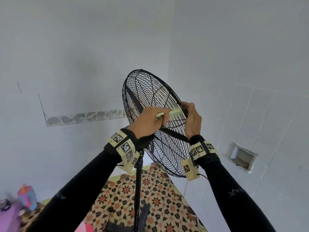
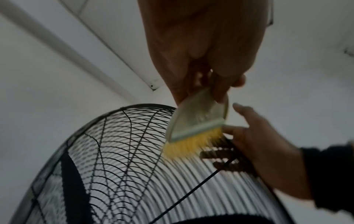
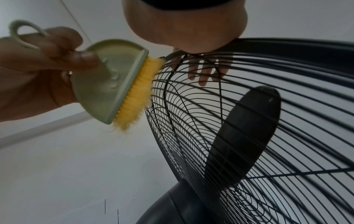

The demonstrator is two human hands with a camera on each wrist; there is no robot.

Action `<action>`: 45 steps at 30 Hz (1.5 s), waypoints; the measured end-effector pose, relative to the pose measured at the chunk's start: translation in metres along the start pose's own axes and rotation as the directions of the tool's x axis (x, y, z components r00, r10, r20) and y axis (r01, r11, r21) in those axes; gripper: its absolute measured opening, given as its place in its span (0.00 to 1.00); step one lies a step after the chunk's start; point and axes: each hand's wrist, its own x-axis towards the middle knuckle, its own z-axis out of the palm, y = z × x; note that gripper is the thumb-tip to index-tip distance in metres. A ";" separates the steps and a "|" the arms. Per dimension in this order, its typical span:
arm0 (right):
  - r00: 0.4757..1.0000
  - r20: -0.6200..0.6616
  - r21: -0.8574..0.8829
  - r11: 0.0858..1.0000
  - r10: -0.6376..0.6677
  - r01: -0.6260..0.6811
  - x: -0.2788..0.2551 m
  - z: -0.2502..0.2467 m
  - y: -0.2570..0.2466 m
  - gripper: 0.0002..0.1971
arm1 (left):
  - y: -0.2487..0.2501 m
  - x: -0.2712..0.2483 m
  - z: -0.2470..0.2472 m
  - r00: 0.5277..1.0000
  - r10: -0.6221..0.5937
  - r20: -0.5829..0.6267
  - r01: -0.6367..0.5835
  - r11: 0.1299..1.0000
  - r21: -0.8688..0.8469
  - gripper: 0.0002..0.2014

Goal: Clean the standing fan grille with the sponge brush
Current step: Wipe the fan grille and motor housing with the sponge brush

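A black wire fan grille (image 1: 150, 104) stands tilted on a black pole (image 1: 138, 190). My left hand (image 1: 150, 121) grips the pale green handle of a brush (image 1: 173, 112) with yellow bristles (image 2: 191, 144). The bristles (image 3: 134, 97) touch the grille wires (image 2: 124, 151) near the rim on the right side. My right hand (image 1: 192, 118) holds the grille's rim (image 3: 287, 44), thumb on the outside and fingers (image 3: 203, 72) curled through behind the wires. A black fan blade (image 3: 243, 136) shows inside the grille.
Plain white walls stand behind the fan, with a recessed box (image 1: 242, 156) in the tiled wall at right. A patterned floor covering (image 1: 150, 198) lies below. Colourful items (image 1: 26, 196) sit at the lower left.
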 end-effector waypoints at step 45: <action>0.944 -0.067 0.409 0.872 0.323 -0.269 -0.001 -0.009 0.004 0.31 | 0.007 0.048 0.001 0.633 -0.469 -0.616 -0.100 0.739 -0.666 0.14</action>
